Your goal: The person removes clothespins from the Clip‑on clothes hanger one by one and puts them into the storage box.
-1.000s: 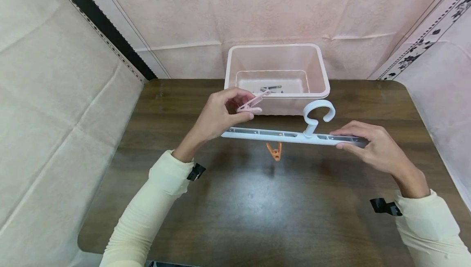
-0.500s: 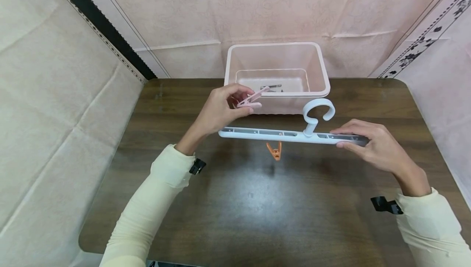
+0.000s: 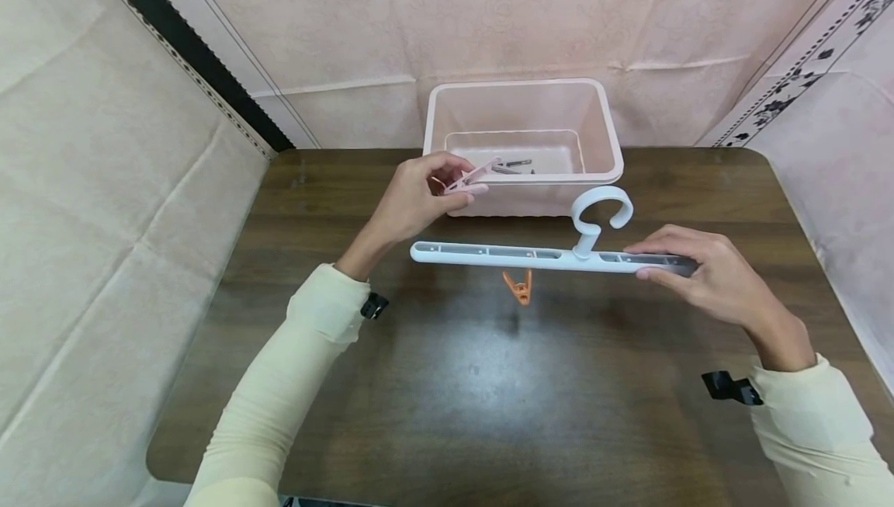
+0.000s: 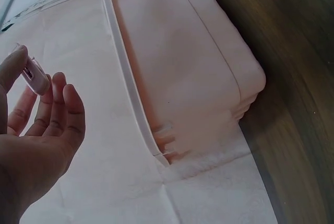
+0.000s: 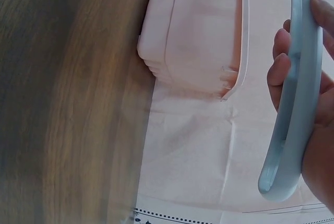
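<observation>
My left hand [image 3: 419, 195] pinches a pink clothespin [image 3: 469, 181] between thumb and fingers, in front of the bin's left corner. The same clothespin [image 4: 34, 75] shows at the fingertips in the left wrist view. With my right hand [image 3: 705, 274] I grip the right end of a light blue hanger [image 3: 489, 255], its hook [image 3: 587, 216] pointing up. An orange clothespin [image 3: 519, 289] hangs from the underside of the hanger's bar, left of the hook. In the right wrist view, fingers and thumb wrap the hanger [image 5: 300, 93] near its rounded end.
A pink plastic bin [image 3: 517, 200] stands at the back edge of the brown wooden table [image 3: 489, 414]. Several small grey clips [image 3: 515, 164] lie on its floor. Pale patterned cloth [image 3: 524, 10] hangs behind and at both sides.
My left hand has moved slightly up and left with the pink clothespin, away from the hanger's left end, which now shows fully. The right hand and hanger have hardly moved.
</observation>
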`<state>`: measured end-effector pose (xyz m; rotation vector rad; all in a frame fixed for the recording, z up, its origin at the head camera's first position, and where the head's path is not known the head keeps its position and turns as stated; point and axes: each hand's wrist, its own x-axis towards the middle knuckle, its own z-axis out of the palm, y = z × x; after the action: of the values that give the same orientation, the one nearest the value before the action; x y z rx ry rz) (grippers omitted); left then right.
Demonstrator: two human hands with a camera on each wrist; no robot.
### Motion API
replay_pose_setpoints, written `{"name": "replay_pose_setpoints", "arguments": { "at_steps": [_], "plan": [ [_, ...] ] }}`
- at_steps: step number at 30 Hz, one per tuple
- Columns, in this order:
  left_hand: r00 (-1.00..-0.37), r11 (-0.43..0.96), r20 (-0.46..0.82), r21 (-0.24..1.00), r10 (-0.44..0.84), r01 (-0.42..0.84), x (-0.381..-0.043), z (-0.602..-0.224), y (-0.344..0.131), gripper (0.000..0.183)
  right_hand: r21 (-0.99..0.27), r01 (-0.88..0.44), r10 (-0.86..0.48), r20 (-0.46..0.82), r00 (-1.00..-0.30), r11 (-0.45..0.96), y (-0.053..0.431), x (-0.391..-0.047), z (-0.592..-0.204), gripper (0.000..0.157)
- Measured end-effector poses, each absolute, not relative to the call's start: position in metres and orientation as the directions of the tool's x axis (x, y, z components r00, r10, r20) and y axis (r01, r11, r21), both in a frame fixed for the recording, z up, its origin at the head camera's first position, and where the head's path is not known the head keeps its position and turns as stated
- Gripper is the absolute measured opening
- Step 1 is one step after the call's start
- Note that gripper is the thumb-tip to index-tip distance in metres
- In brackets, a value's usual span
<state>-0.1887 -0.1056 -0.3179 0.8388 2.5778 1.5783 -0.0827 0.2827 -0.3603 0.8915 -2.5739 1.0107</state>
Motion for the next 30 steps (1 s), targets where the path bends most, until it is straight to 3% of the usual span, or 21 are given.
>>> {"name": "replay_pose_setpoints", "arguments": {
  "at_steps": [30],
  "plan": [
    [-0.875,0.439,0.242,0.79,0.42,0.429,-0.22,-0.333,-0.1,0.03,-0.559,-0.614,-0.448,0.42,-0.789,0.558,0.281,-0.08,-0.362,0.049]
  ]
}}
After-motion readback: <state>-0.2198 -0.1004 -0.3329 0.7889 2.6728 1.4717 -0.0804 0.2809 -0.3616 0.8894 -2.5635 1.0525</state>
